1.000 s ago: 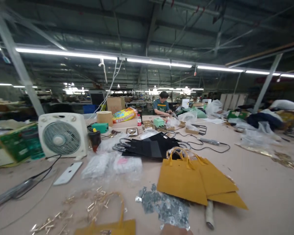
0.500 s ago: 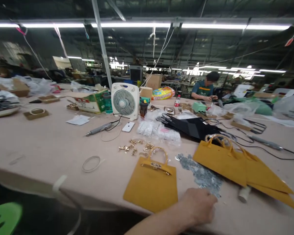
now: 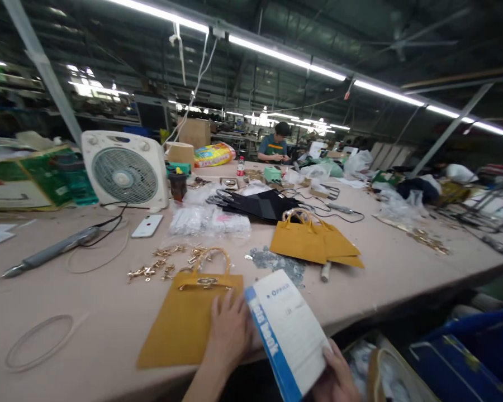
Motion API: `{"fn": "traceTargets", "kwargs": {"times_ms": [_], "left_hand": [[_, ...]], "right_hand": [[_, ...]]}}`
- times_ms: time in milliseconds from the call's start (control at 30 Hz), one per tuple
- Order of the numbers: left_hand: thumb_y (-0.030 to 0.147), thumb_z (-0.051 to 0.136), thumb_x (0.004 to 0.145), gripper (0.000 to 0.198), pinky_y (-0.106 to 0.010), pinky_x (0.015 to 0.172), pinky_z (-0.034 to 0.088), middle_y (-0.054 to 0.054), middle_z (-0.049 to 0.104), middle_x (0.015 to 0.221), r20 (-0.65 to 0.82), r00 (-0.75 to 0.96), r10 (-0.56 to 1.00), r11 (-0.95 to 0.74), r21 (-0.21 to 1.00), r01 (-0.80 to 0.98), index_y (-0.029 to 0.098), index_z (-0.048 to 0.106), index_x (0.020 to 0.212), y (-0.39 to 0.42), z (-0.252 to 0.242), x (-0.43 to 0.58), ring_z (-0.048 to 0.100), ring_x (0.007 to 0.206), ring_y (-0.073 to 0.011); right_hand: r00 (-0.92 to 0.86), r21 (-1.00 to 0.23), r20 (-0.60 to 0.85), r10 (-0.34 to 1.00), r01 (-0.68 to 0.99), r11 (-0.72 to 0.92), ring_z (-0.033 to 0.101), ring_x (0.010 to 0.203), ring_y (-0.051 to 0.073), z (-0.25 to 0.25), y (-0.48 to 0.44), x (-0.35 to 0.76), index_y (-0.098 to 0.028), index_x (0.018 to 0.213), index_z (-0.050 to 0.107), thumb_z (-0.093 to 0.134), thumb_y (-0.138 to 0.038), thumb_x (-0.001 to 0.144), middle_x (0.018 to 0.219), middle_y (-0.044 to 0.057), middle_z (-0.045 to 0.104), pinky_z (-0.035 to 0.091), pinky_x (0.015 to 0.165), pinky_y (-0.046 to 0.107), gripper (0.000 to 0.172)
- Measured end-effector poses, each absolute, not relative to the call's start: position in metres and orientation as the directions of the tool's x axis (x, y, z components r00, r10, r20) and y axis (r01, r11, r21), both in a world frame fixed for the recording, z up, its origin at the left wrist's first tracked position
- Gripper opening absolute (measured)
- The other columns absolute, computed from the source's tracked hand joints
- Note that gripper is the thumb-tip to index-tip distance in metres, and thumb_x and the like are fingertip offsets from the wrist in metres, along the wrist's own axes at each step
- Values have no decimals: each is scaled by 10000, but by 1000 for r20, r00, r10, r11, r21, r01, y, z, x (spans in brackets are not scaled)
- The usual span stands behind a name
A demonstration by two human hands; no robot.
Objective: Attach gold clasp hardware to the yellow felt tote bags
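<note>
My left hand lies with outstretched fingers on the right edge of a flat mustard-yellow bag. That bag has looped handles wrapped in clear plastic and a metal clasp near its top. In my right hand is a white-and-blue notebook, gripped by its lower right edge and tilted over the table's front edge. Its far left corner comes close to my left fingers; I cannot tell whether they touch. Small gold-coloured metal pieces lie behind the bag. A patch of small grey metal pieces is beyond the notebook.
More yellow bags and black bag pieces lie farther back. A white fan, a phone and a corded grey tool are on the left. A co-worker sits across the table. Blue bins stand lower right.
The view has turned right and moved closer to the table. A hand that was beside the grey pieces is gone from there. The notebook and both my hands now show.
</note>
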State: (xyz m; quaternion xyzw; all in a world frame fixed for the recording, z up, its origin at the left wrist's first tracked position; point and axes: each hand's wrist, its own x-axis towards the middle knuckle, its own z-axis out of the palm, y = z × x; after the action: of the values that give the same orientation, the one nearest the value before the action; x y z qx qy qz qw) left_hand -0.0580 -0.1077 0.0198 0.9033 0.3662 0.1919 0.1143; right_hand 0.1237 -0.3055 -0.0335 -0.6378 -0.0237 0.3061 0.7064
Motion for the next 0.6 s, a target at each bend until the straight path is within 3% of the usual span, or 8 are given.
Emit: {"fn": "traceTargets", "kwargs": {"times_ms": [67,167,267,333,433,500,600], "left_hand": [[136,508,897,554,-687,1167,283,-85,665,1436,289,628,722,-691,322,647,294,631,1414,-104,16,-66,455,1426,-403],[90,509,855,591,-670,1172,323,-80,644,1469,313,574,757,-653,317,688,263,638,1405,-95,12,-83,461,1420,-397],[133,474,923,514,-611,1190,380,-116,625,1483,337,502,797,-604,415,680,194,622,1412,-92,14,-99,495,1409,-356],[258,494,988,505,-546,1212,405,-124,565,1544,325,523,788,-611,507,607,186,544,1486,-101,17,-104,490,1433,-319],[485,734,866,873,-516,1234,406,-124,421,1655,224,665,712,-642,592,488,213,363,1608,-124,23,-98,409,1506,-337],[445,827,774,1019,-523,1241,395,-147,398,1664,140,702,699,-616,615,491,188,325,1623,-137,24,-87,385,1519,-360],[329,794,795,926,-490,1237,399,-175,484,1601,74,651,756,-527,660,536,143,368,1596,-143,24,-76,435,1484,-344]], "right_hand": [[760,-883,-289,582,-447,145,720,1096,351,-24,-276,111,-223,975,727,826,-576,708,1106,89,770,635,902,467,453],[742,-860,-248,622,-465,212,739,1035,333,-15,-253,96,-213,965,729,867,-570,655,1035,80,789,634,872,424,493],[725,-920,-250,642,-385,77,739,1031,338,-17,-252,94,-208,983,752,886,-605,636,1022,83,799,633,846,383,544],[700,-954,-250,669,-297,-45,731,1053,353,-18,-256,98,-206,1053,772,890,-620,625,1069,92,800,636,823,370,608],[677,-971,-239,696,-175,-163,724,1068,355,-15,-259,104,-214,1206,769,861,-659,643,1195,100,778,637,787,356,724],[656,-973,-230,719,-144,-180,728,1043,335,-9,-258,106,-213,1248,762,802,-713,693,1238,99,763,633,761,343,748],[602,-963,-265,753,-200,-180,746,889,287,-1,-252,111,-181,1247,755,682,-793,778,1118,100,791,617,686,330,774]]}}
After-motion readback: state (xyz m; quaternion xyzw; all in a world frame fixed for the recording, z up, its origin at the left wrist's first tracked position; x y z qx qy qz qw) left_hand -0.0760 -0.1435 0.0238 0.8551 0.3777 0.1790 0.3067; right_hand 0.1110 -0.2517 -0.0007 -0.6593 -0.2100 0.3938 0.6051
